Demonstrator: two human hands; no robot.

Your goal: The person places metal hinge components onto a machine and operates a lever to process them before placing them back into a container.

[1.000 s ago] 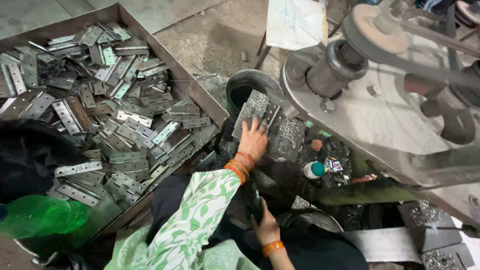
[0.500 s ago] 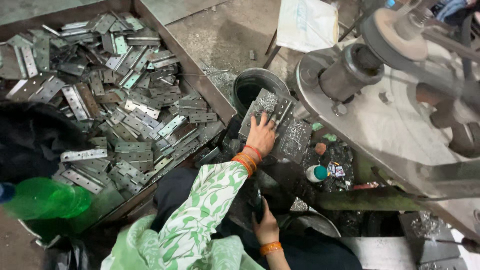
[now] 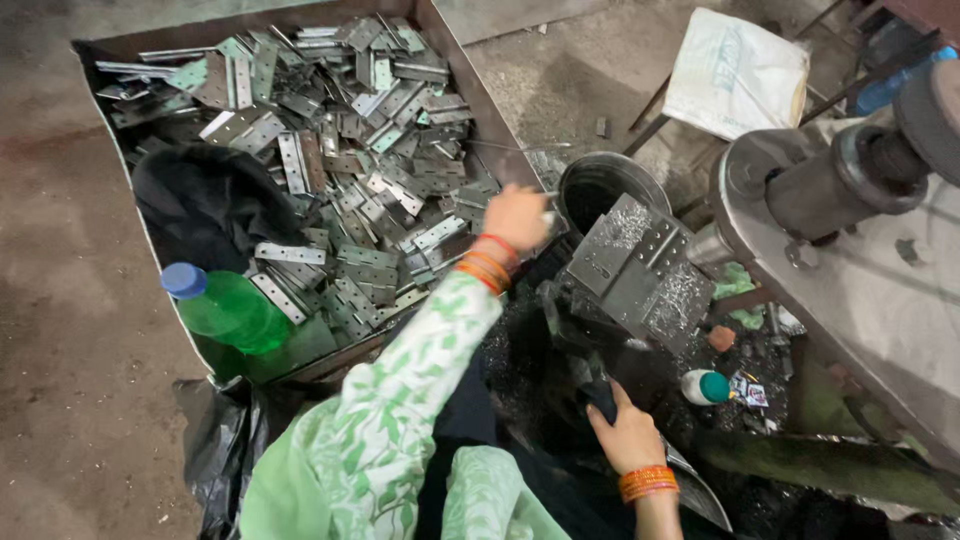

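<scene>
My left hand point(image 3: 515, 216), on a green leaf-patterned sleeve with orange bangles, is at the right edge of a big metal tray point(image 3: 470, 90) heaped with flat steel hinges point(image 3: 360, 190). Its fingers are curled and seen from behind, so what they hold is hidden. Just to its right are a round dark metal pot point(image 3: 600, 185) and a grey perforated steel block point(image 3: 635, 270) dusted with filings. My right hand point(image 3: 625, 432), also with orange bangles, is low in the view and grips a dark handle point(image 3: 590, 385) below the block.
A green plastic bottle with a blue cap point(image 3: 225, 305) and a black cloth point(image 3: 205, 205) lie in the tray's near-left part. A heavy grey machine point(image 3: 850, 230) fills the right. A small teal-capped bottle point(image 3: 705, 386) lies in the debris. A white sack point(image 3: 735, 75) is beyond.
My left hand has left the perforated block and moved left to the tray's edge. The view has shifted, showing more of the tray. The right hand stays low on the handle.
</scene>
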